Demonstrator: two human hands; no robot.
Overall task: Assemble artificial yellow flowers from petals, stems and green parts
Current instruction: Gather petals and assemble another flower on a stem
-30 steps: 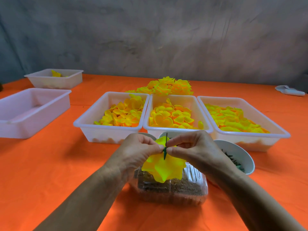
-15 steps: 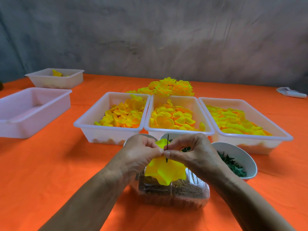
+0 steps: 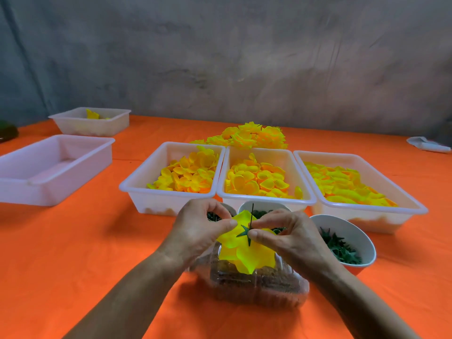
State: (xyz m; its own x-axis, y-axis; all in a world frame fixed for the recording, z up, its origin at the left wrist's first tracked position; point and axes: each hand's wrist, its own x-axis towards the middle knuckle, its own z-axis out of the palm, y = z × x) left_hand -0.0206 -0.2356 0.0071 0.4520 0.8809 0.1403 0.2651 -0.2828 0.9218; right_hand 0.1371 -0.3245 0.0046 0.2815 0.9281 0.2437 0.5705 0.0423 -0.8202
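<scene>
Flower (image 3: 244, 253), above clear box (image 3: 252, 282): my left hand (image 3: 200, 231) pinches petals steady; right hand (image 3: 286, 236) clamps stem (image 3: 251, 217) (seating green star (image 3: 243, 232)).

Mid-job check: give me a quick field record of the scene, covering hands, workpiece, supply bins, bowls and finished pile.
left hand: pinching the petal edge
right hand: pinching the stem
flower in progress: yellow petals, green star-shaped part on thin stem
petal trays: three side by side, all stocked
green-parts bowl: right of hands, stocked
clear container: under the flower
finished flowers: piled behind trays
empty tray: far left
</scene>
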